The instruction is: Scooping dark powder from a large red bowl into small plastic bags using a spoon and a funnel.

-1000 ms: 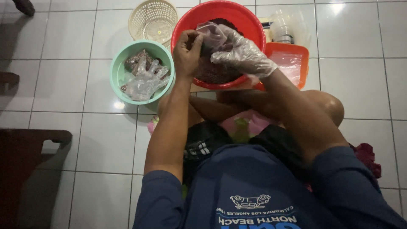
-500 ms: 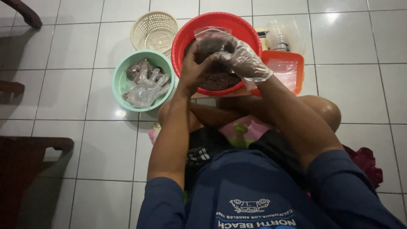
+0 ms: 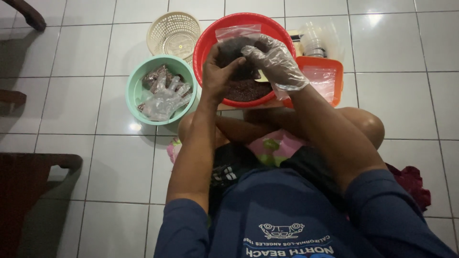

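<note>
Small clear plastic bag (image 3: 237,45), part-filled with a dark grainy stuff, held up over the red basin (image 3: 210,36), its open top edge standing free above the fingers. My left hand (image 3: 219,71), bare, is curled around the bag from the left side, thumb across its front, fingers gripping. My right hand (image 3: 273,62), in a thin clear glove, is cupped against the bag's right side and top, fingers bent onto it; I cannot tell whether they pinch the film or only press.

Below the bag, the basin holds a heap of the same dark grainy stuff (image 3: 248,90). Just left of the basin, touching or nearly so, a pale green bowl (image 3: 136,79) with filled small bags (image 3: 158,76) and a crumpled clear glove (image 3: 165,100) lying on top of them. Behind the green bowl, a cream lattice basket (image 3: 172,31). Right of the basin, an orange tray (image 3: 334,71) with clear plastic in it; behind that, a clear container (image 3: 318,40), details too glary to read.

All on white floor tiles (image 3: 86,95). My crossed legs sit just behind the basin. Dark wooden furniture (image 3: 28,191) at far left.
</note>
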